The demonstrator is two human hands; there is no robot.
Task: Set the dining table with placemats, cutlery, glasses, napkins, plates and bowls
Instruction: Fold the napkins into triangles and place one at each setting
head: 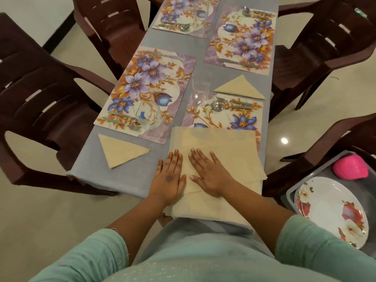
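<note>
Both hands, left hand (169, 178) and right hand (207, 173), press flat-fingered on the unfolded napkin (219, 151) overlapping the near placemat (240, 119); a careless fold risks dragging toward the glass (200, 88) beyond it.

Bare grey counter (91, 161) lies open left of a folded napkin (120, 150). Ahead, a tall glass (200, 87) stands between two floral placemats (146, 88), narrowing the middle strip. Dark chairs (36, 94) crowd both sides.

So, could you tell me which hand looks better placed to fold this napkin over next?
Probably the right hand: it lies flat in the middle of the unfolded napkin, while the left hand only overlaps its left edge.
</note>
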